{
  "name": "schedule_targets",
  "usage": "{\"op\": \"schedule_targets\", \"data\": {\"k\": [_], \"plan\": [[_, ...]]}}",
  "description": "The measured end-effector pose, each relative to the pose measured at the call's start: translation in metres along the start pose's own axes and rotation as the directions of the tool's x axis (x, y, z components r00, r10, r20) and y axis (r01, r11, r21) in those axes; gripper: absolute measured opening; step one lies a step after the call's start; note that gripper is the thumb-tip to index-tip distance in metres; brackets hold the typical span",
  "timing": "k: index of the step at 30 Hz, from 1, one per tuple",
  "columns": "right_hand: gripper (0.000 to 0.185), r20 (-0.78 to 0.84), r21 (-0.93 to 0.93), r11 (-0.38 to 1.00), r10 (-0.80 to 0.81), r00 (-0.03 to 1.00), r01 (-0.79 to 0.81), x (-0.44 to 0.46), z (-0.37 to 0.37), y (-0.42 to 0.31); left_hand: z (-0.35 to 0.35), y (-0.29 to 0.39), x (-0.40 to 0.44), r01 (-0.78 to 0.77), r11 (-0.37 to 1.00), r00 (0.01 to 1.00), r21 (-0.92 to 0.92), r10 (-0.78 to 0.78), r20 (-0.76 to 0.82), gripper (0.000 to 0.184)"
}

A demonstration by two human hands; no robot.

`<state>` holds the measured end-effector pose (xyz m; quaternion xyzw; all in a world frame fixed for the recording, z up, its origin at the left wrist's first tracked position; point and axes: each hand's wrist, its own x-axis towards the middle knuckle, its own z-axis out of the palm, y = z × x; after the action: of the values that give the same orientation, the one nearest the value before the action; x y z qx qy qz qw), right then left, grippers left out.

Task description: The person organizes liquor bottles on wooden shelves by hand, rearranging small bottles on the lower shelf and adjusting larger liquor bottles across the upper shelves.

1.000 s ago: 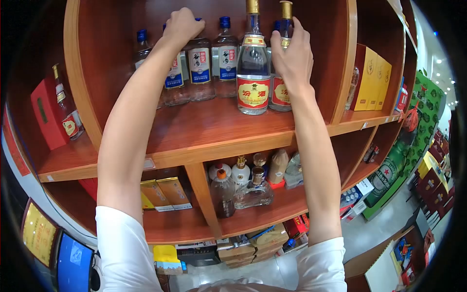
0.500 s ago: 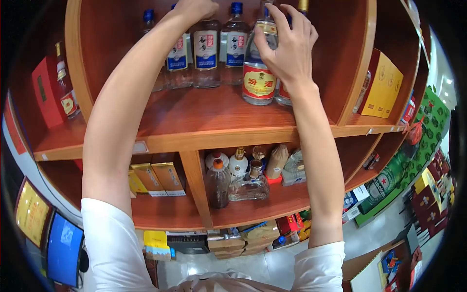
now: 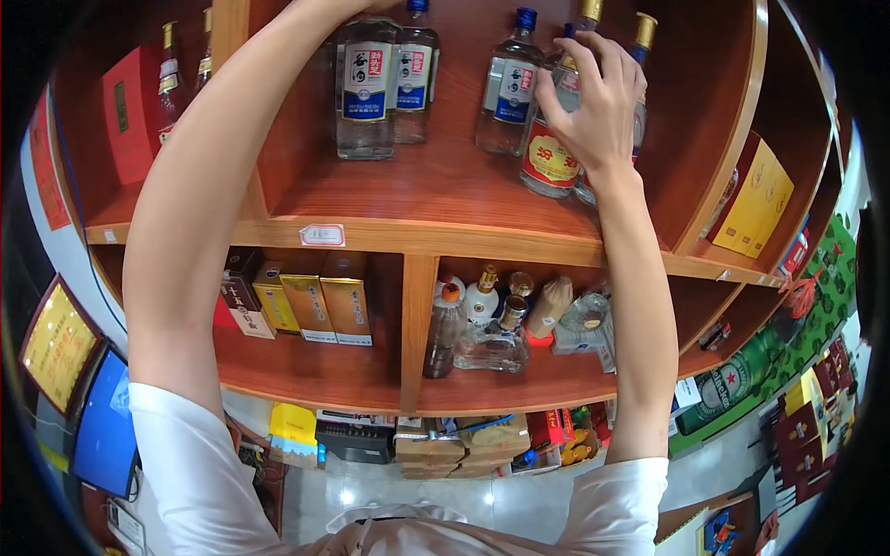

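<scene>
My left hand (image 3: pixel 374 5) is at the top edge, mostly out of view, at the neck of a clear liquor bottle (image 3: pixel 365 93) with a white-and-blue label. A matching bottle (image 3: pixel 414 79) stands close on its right. Another matching bottle (image 3: pixel 511 88) stands farther right. My right hand (image 3: pixel 598 107) curls round the upper part of a clear bottle (image 3: pixel 551 159) with a red-and-yellow label, thumb on its left side. The hand hides part of that bottle. More bottles, including a gold-capped one (image 3: pixel 643 42), stand behind the right hand.
A wooden divider (image 3: pixel 728 139) borders this compartment on the right. Below the shelf edge (image 3: pixel 501 230) are boxed bottles (image 3: pixel 324 296) and several loose bottles (image 3: pixel 491 343). A red box (image 3: pixel 130 116) stands at left, a yellow box (image 3: pixel 756 199) at right.
My left hand and its bottle have moved left, widening the gap to the white-and-blue bottle near my right hand. My right hand stays at the red-labelled bottle. The view has shifted left.
</scene>
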<state>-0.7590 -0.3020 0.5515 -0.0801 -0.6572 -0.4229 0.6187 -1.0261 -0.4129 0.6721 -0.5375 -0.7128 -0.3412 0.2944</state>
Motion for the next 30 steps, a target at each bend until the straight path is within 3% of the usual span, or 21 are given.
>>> {"op": "schedule_targets", "data": {"k": [10, 13, 16, 22, 25, 26, 28, 29, 30], "plan": [[0.034, 0.07, -0.01, 1.0, -0.012, 0.997, 0.012, 0.001, -0.003, -0.009, -0.003, -0.012, -0.009, 0.073, 0.997, 0.996, -0.023, -0.071, 0.062, 0.03], [0.029, 0.073, -0.005, 1.0, -0.009, 0.997, 0.01, -0.001, -0.004, -0.008, 0.004, -0.009, -0.003, 0.138, 0.99, 0.988, -0.005, -0.137, 0.069, 0.03], [0.026, 0.062, 0.0, 1.0, -0.013, 0.998, 0.013, -0.001, -0.003, -0.007, 0.008, -0.008, -0.004, 0.144, 0.989, 0.989, 0.031, -0.144, 0.021, 0.031], [0.023, 0.044, 0.023, 1.0, -0.011, 0.999, 0.01, -0.002, -0.001, -0.006, 0.003, -0.007, -0.007, 0.127, 0.992, 0.989, 0.023, -0.129, 0.074, 0.033], [0.023, 0.036, 0.035, 0.999, -0.006, 0.999, 0.005, -0.002, -0.001, -0.004, 0.024, -0.001, -0.008, -0.072, 0.972, 0.95, 0.225, 0.135, -0.281, 0.036], [0.022, 0.033, 0.041, 0.999, -0.005, 0.999, 0.003, -0.002, 0.0, -0.004, 0.03, 0.003, -0.002, -0.218, 0.931, 0.889, 0.292, 0.313, -0.334, 0.036], [0.022, 0.024, 0.045, 0.999, 0.002, 1.0, -0.003, -0.003, 0.001, -0.003, 0.038, 0.016, 0.013, -0.458, 0.771, 0.672, 0.443, 0.626, -0.395, 0.036], [0.022, 0.021, 0.049, 0.999, 0.004, 1.0, -0.005, -0.003, 0.001, -0.003, 0.032, 0.045, 0.002, -0.396, 0.904, 0.874, 0.161, 0.424, -0.237, 0.035], [0.021, 0.009, 0.055, 0.998, 0.0, 1.0, 0.0, -0.003, 0.001, -0.003, 0.023, 0.067, -0.004, -0.304, 0.952, 0.952, -0.034, 0.304, -0.026, 0.038]]}}
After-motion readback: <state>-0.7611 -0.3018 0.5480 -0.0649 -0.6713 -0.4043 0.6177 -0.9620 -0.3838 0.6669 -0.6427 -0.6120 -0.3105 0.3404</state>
